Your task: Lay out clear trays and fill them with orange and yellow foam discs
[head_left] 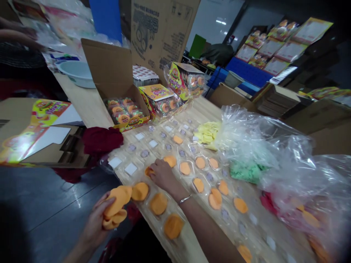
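Observation:
My left hand (97,217) is wrapped round a bunch of round orange foam pieces (117,204) just off the table's near edge. Farther in, my right hand (161,175), with a bracelet at the wrist, pinches one orange piece (148,171) over the clear plastic trays. Orange discs (159,203) lie in several tray cups near me, and more discs (185,168) sit in cups to the right. Other cups hold white squares (131,168) or small greyish pieces (145,153). The fingertips of my right hand are partly hidden by the hand itself.
An open carton (109,73) of packed burger-shaped sweets and display boxes (159,96) stand at the back. Plastic bags with yellow (208,132) and green pieces (246,171) lie right. A dark red cloth (102,140) and flat cartons (41,131) are left. Another person's arm (19,34) shows far left.

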Demonstrator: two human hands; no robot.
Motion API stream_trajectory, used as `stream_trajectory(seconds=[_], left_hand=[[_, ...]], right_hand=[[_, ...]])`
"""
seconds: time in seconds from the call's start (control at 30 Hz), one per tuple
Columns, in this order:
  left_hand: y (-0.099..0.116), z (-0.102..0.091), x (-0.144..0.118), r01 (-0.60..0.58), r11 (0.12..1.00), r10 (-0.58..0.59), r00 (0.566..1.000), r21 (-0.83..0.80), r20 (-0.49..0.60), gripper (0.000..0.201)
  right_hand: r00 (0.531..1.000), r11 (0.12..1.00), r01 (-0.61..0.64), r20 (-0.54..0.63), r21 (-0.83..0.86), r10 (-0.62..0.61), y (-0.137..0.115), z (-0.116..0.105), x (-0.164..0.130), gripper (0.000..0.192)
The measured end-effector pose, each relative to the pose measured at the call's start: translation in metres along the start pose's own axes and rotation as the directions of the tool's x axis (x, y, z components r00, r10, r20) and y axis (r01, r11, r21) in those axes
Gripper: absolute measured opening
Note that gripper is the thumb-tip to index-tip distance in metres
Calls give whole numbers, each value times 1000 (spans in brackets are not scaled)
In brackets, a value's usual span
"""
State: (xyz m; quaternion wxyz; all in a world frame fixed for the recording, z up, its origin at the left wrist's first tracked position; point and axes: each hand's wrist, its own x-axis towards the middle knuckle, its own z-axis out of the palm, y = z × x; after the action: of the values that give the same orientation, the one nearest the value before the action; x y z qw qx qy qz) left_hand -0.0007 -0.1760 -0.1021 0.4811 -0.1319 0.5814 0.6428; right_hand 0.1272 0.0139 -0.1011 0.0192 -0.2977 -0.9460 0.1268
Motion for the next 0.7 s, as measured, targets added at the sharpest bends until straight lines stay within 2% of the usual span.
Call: stream_trajectory(seconds=[0.13, 0.23, 0.33, 0.43, 0.53, 0.6, 0.63, 0.7], left_hand=[[-7, 12, 6, -73, 997, 73, 997, -25, 4, 34], [-4, 12, 11, -61, 998, 61, 998, -10, 30, 37], [-1, 8, 13, -66, 998, 66, 998, -1, 4, 37], [2, 7, 10, -34, 999, 34, 999, -32, -5, 32], [2, 7, 8, 49, 996, -47, 999, -80, 27, 37], [1, 7, 8, 65, 993, -61, 997, -100, 40, 44], [0, 7, 9, 60, 992, -57, 998, -108, 38, 45], [-1, 8, 11, 61, 989, -58, 998, -133, 24, 46]], right_hand=[[1000, 999, 4, 20, 38, -5, -5, -7, 0, 21], [998, 999, 17, 60, 51, -20, -4, -14, -2, 18], [999, 995, -37, 36, 94, 34, 3, -15, -5, 14], [985, 969, -102, -112, 226, 130, 7, -13, -6, 11], [921, 955, -85, -344, 285, 184, -3, -9, 0, 12], [899, 980, -22, -425, 199, 106, -17, -3, 9, 15], [906, 992, 26, -423, 123, 29, -25, 1, 15, 15], [928, 987, 158, -336, -32, -159, -39, 10, 25, 16]])
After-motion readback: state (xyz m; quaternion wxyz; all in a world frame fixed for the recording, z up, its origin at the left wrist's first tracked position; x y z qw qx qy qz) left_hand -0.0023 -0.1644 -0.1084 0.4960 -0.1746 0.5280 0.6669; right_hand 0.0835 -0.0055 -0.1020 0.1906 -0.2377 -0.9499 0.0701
